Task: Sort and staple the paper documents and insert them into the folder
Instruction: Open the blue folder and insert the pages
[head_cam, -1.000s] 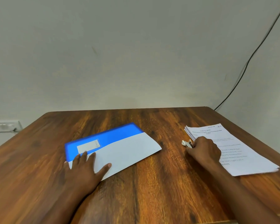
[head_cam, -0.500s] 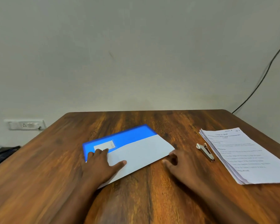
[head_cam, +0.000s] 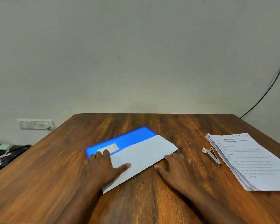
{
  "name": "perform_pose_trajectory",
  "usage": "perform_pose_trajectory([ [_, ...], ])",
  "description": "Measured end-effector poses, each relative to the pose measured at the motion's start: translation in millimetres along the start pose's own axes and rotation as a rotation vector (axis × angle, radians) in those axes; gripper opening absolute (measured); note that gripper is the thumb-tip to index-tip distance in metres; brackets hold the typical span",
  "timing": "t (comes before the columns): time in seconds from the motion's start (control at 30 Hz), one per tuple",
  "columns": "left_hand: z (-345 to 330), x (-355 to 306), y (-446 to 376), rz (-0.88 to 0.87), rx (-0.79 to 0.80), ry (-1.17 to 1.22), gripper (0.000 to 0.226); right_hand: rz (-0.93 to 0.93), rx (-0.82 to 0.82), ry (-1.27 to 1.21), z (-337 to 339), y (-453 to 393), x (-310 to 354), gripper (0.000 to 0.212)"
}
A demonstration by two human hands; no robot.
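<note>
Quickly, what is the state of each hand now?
Left hand: open, flat on the blue plastic folder.
Right hand: open, resting on the brown wooden table, holding nothing.

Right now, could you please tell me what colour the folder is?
The folder is bright blue, seen in the head view.

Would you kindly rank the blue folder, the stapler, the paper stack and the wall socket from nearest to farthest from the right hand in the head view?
1. Blue folder, just left of the right hand.
2. Stapler, to its right.
3. Paper stack, farther right.
4. Wall socket, far left on the wall.
</note>
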State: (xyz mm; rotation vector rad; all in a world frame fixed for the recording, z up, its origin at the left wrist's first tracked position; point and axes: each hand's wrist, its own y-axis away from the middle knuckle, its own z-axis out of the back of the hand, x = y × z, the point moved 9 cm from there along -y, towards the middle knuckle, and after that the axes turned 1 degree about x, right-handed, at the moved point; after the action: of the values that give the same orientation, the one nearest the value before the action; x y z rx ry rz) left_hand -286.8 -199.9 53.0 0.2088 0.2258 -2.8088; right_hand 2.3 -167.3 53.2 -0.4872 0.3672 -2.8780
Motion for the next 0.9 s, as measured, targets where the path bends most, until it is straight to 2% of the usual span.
perform_pose_trajectory([
  [0.17, -3, 7, -5, 0.021, 0.023, 0.009, 0.122, -0.020, 0.025, 0.014, -7, -5, 0, 0.067],
  [0.3, -5, 6, 0, 0.045, -0.010, 0.126, 0.098, -0.020, 0.023, -0.003, -11, -7, 1, 0.068],
  [0.43, -7, 5, 2, 0.085, -0.059, 0.364, 0.089, -0.035, -0.004, -0.057, -14, -8, -2, 0.069],
  [0.6, -1, -5, 7, 0.090, -0.070, 0.115, 0.086, -0.029, -0.034, -0.093, -14, -7, -5, 0.063],
  [0.9, -24, 7, -10, 0.131, 0.039, 0.199, 0.096, 0.013, -0.060, -0.061, -14, -4, -1, 0.055],
])
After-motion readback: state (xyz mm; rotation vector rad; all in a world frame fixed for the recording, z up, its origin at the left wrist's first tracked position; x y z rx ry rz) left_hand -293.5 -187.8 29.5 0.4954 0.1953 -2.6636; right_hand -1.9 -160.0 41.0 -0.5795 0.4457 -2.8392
